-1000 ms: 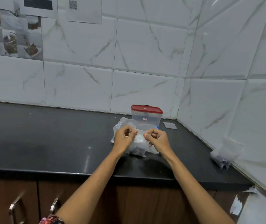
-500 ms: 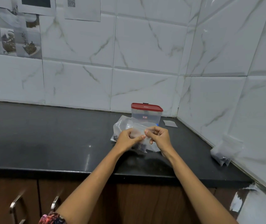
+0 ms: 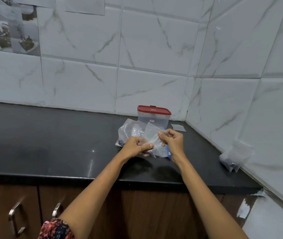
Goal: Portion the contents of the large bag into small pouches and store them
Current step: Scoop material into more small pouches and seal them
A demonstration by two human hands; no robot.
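Small pouch (image 3: 152,135): clear thin film, held between both hands above the black counter (image 3: 51,135), just in front of the red-lidded container (image 3: 153,116).
Left hand (image 3: 135,147): fingers curled, thumb and fingers pinching the pouch's lower left edge.
Right hand (image 3: 172,139): fingers curled, pinching the pouch's right edge.
Large bag (image 3: 130,131): crumpled clear plastic lying on the counter behind the hands; dark contents visible at its lower left corner.
Handling, judged: pouch very light, limp, slippery; layers likely cling together.
Hold point, judged: opposite lips of the mouth, pinched separately, to part it.
Filled pouch (image 3: 232,158): lies by the right wall, well apart.
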